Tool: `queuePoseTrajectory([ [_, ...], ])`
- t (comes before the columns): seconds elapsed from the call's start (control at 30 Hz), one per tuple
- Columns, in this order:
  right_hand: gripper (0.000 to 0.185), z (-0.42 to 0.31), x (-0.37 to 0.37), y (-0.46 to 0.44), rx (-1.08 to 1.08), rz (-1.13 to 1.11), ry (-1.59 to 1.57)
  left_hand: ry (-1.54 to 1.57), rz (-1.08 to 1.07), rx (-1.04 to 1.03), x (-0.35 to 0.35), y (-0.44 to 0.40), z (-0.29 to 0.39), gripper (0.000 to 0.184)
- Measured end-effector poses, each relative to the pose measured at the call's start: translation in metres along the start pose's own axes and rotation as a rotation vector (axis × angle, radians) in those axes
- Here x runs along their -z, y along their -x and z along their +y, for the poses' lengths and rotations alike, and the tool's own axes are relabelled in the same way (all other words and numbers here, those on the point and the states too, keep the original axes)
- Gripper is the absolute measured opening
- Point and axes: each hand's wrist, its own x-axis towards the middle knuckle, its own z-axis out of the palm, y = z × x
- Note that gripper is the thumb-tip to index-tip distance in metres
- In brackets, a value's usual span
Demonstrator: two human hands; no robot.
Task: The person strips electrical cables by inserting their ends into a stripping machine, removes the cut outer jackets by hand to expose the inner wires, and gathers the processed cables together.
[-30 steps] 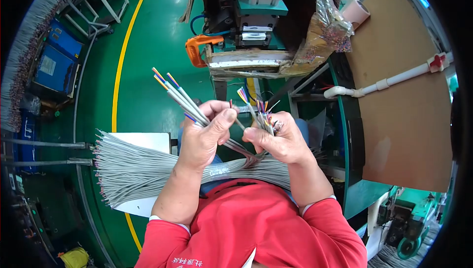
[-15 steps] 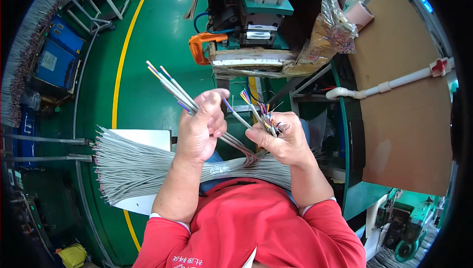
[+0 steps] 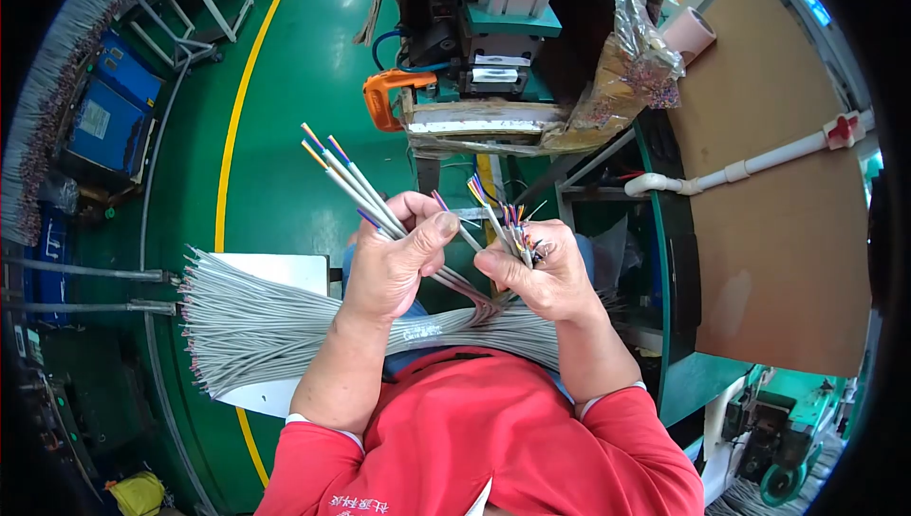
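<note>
My left hand point(image 3: 394, 264) is closed round several grey cables point(image 3: 359, 184), their coloured wire ends pointing up and away to the left. Its thumb and fingers are at the end of a single grey cable point(image 3: 469, 236) with a purple tip; whether they pinch it I cannot tell. Close by on the right, my right hand point(image 3: 543, 274) grips a bunch of grey cables point(image 3: 500, 226) with frayed, multicoloured wire ends. Below both hands, a thick bundle of grey cables point(image 3: 266, 326) lies across my lap, and the held cables run down to it.
Under the bundle's left part is a white board point(image 3: 270, 271). Ahead stands a machine point(image 3: 512, 22) with an orange clamp-like handle point(image 3: 381, 98) at its front. To the right are a brown panel point(image 3: 778, 193) and a white pipe point(image 3: 759, 167). More cables point(image 3: 57, 70) hang far left.
My left hand has turned, with its thumb coming over to the tip of the single cable. The cables in it have shifted slightly right. My right hand has barely moved.
</note>
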Motion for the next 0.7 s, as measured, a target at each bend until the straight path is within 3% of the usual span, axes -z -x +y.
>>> queuePoseTrajectory([
  [0.2, 0.016, -0.004, -0.002, 0.001, 0.007, -0.002, 0.017, -0.031, -0.003, 0.038, 0.001, 0.000, 0.001, 0.017],
  [0.3, 0.015, -0.003, -0.010, -0.001, 0.032, 0.060, 0.014, 0.230, 0.021, -0.023, -0.002, 0.000, -0.013, 0.015],
  [0.57, 0.012, 0.000, 0.001, 0.002, 0.019, 0.059, 0.037, -0.051, -0.061, 0.011, 0.001, -0.002, 0.005, 0.013],
  [0.7, 0.009, 0.000, -0.005, 0.002, 0.105, 0.020, 0.169, 0.123, 0.008, -0.008, 0.002, -0.003, -0.007, 0.014],
])
